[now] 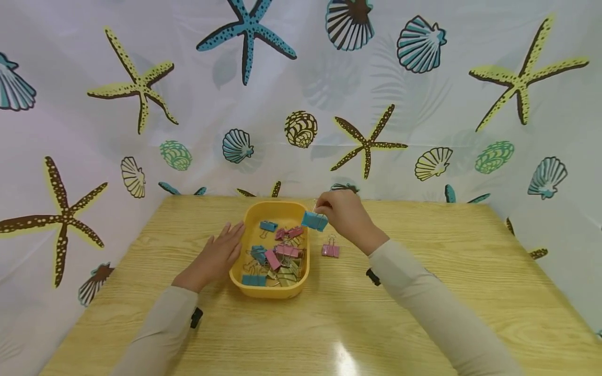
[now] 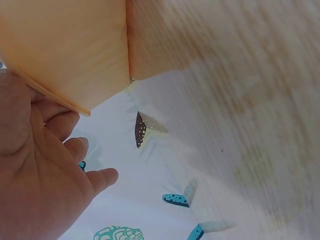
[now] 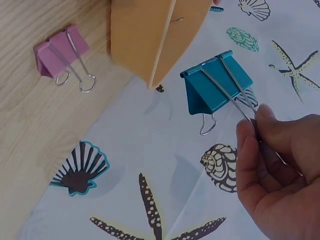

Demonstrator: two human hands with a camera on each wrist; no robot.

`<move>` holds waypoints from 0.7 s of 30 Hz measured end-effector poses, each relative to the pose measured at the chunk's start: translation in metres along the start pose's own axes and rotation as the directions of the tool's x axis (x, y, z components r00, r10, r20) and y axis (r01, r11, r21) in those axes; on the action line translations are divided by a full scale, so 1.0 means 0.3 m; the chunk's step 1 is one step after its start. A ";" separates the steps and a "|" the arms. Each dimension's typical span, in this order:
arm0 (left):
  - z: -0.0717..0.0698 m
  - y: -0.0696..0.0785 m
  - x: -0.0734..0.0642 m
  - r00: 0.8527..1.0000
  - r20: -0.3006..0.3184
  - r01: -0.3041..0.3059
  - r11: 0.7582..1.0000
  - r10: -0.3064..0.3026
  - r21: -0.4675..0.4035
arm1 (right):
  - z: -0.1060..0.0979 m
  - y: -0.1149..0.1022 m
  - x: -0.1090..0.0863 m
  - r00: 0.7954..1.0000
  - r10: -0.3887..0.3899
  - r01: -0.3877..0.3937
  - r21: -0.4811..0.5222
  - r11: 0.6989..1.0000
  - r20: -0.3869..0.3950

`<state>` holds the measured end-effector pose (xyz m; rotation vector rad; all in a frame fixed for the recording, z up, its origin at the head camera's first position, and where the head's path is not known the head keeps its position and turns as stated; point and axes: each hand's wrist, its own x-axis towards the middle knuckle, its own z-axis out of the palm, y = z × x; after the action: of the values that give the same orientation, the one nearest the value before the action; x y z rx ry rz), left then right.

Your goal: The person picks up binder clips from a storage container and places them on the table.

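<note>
Between thumb and fingers, my right hand (image 1: 345,215) pinches a wire handle of a blue binder clip (image 1: 314,221), held up over the right rim of the yellow tray (image 1: 269,293). The right wrist view shows the same blue clip (image 3: 218,82) hanging from the fingertips, its other handle loose below. My left hand (image 1: 220,256) rests against the tray's left rim with its fingers fairly straight. Inside the tray lies a jumble of pink, blue and yellowish binder clips. A pink binder clip (image 1: 331,250) sits on the table just right of the tray.
The wood-grain table (image 1: 423,313) stretches out on both sides of the tray. A white cloth (image 1: 282,94) printed with starfish and shells hangs along the back and both sides.
</note>
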<state>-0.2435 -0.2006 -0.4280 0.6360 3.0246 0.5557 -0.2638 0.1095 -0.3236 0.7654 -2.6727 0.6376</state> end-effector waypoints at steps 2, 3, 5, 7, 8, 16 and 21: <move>0.000 0.000 -0.001 1.000 -0.004 0.000 1.000 0.000 -0.005 | -0.016 0.030 -0.012 1.000 -0.011 0.011 0.007 1.000 0.010; 0.000 -0.001 -0.002 1.000 -0.006 0.000 1.000 0.000 -0.010 | -0.020 0.048 -0.018 1.000 -0.014 0.014 0.008 1.000 0.017; 0.002 -0.001 -0.004 1.000 -0.009 -0.003 1.000 0.002 -0.014 | -0.029 0.082 -0.035 0.999 -0.017 0.016 0.020 1.000 0.036; 0.003 -0.002 -0.005 1.000 -0.011 -0.004 1.000 0.004 -0.011 | -0.031 0.118 -0.052 0.998 -0.016 0.014 0.034 0.999 0.055; 0.003 -0.004 -0.005 1.000 -0.010 -0.002 1.000 0.002 -0.007 | -0.031 0.134 -0.060 0.998 -0.013 0.010 0.046 0.999 0.066; -0.001 -0.008 -0.003 1.000 0.013 0.007 0.999 -0.007 0.035 | -0.003 0.242 -0.115 0.988 0.026 -0.042 0.107 0.993 0.149; -0.006 -0.001 -0.004 1.000 0.003 -0.004 1.000 0.004 0.023 | 0.023 0.289 -0.143 0.982 0.051 -0.068 0.087 0.994 0.180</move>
<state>-0.2426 -0.2019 -0.4266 0.6438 3.0321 0.5204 -0.2779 0.1907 -0.3749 0.8043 -2.8547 0.7458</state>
